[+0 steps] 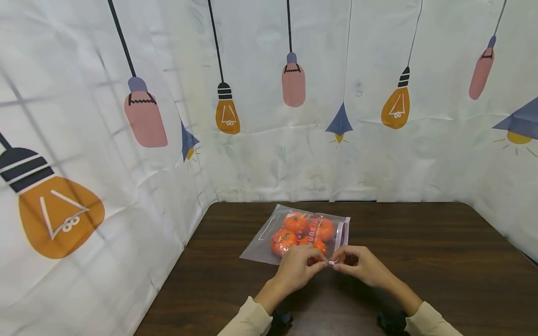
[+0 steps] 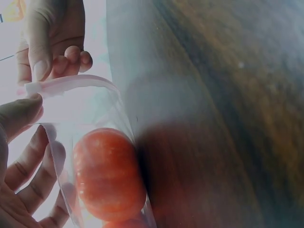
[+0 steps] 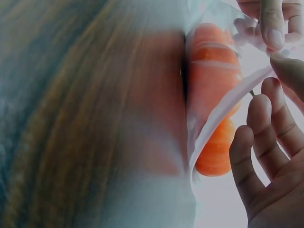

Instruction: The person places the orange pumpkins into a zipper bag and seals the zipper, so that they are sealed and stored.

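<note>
A clear zip bag (image 1: 260, 245) with pink print lies on the table, its pale pink zip edge (image 1: 342, 231) toward the right. Several orange-red, ribbed round fruits (image 2: 110, 173) show through the plastic; their exact kind is unclear. At the near corner of the opening, my left hand (image 1: 296, 267) pinches the zip edge between thumb and forefinger. Close beside it, my right hand (image 1: 365, 267) pinches the same corner, where a small white slider (image 1: 331, 262) sits between the fingertips. In the right wrist view the zip edge (image 3: 228, 99) curves away from the right fingers.
The dark brown wooden table (image 1: 420, 233) extends around the bag. A white curtain (image 1: 260, 163) printed with hanging lamps stands behind the table and along its sides. Dark wrist-worn devices (image 1: 392, 322) show under both cream sleeves (image 1: 430, 322).
</note>
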`<state>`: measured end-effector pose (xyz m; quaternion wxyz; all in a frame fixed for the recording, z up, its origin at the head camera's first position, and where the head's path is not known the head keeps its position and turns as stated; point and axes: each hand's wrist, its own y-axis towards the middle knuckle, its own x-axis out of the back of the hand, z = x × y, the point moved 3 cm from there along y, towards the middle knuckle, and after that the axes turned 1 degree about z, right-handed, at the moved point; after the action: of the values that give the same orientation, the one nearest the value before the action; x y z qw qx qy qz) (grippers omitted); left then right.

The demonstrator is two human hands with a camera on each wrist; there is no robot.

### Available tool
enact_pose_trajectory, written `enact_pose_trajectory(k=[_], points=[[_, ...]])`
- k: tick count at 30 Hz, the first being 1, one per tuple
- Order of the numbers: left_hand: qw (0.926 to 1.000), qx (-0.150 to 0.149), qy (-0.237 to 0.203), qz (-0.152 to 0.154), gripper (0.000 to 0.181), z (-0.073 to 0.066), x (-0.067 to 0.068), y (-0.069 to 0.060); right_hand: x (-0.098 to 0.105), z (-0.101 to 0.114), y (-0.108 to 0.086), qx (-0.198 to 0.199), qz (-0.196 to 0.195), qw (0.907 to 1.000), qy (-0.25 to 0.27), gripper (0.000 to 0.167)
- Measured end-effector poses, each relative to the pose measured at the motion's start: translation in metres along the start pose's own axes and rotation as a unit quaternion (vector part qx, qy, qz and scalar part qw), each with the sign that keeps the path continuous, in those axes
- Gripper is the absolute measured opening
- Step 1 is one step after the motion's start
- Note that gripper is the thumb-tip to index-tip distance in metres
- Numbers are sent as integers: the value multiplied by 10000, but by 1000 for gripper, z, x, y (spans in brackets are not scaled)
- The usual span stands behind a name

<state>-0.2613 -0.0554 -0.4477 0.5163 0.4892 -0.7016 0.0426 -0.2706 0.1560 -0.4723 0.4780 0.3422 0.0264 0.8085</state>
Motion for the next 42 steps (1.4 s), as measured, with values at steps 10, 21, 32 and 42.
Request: enact_pose_trajectory(k=[10,21,32,42], points=[[9999,-81,55,48,5,-3,1,0,-1,3,1,188,-236,9995,-120,9],[9986,-358,138,-359,7,-7,4,-2,-4,7,2,651,-213,9975,-182,16],[9927,-740,476,-828,9,-10,9,-1,1,0,1,736,-289,9963,-332,17],[9932,-734,292,-857,10,-14,13,1,16,-11,-3,461,-345,9970,-515,16]])
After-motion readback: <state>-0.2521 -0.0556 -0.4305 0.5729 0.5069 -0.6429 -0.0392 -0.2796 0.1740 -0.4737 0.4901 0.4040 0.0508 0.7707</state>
